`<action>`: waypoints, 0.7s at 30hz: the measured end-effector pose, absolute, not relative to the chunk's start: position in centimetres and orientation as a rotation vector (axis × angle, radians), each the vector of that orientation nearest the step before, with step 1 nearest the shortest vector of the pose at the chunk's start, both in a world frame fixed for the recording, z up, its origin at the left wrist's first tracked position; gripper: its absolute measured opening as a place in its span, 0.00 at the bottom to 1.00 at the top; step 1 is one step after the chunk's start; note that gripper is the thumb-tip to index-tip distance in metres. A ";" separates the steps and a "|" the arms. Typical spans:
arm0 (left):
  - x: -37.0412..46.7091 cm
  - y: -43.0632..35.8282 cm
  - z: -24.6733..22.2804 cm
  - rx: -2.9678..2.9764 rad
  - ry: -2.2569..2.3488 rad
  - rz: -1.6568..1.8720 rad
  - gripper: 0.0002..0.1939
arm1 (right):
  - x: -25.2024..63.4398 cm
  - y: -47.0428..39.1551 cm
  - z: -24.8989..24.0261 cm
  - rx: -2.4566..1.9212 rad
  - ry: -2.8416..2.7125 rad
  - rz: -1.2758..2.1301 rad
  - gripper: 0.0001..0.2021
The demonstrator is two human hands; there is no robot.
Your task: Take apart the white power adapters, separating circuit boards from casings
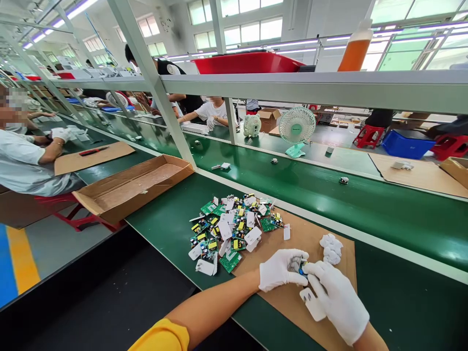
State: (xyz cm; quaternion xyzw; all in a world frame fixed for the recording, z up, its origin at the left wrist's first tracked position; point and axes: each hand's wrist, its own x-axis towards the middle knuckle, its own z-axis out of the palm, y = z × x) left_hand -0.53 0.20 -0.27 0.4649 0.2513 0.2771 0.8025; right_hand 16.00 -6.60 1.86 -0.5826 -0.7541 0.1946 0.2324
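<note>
My left hand [278, 271], in a white glove, is closed around a small circuit board [302, 266], of which only a blue part and an edge show. My right hand [338, 298], gloved too, pinches at the same board from the other side; its fingertips hide most of it. Just below the fingers is a white plastic plate [313, 305] with dark slots; whether it is joined to the board I cannot tell. A lumpy white wad [331, 248] lies beyond my right hand on the brown cardboard sheet [292, 229].
A heap of green circuit boards and white plates [234, 226] lies left of my hands. Behind it are an open cardboard tray [137, 185] and a green conveyor belt [248, 170] carrying small parts. A metal post [157, 87] and shelf [310, 92] stand ahead. Co-workers sit beyond.
</note>
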 end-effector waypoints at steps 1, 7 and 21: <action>-0.5 0.2 -0.2 0.993 0.543 0.599 0.35 | 16.0 -6.6 1.8 -1.604 -2.050 0.553 0.11; -0.4 0.4 0.1 0.946 0.533 0.614 0.35 | 16.0 -6.6 -0.4 -1.589 -1.629 0.640 0.12; -0.2 0.0 0.0 0.976 0.524 0.605 0.36 | 16.2 -6.6 1.3 -1.590 -1.956 0.537 0.14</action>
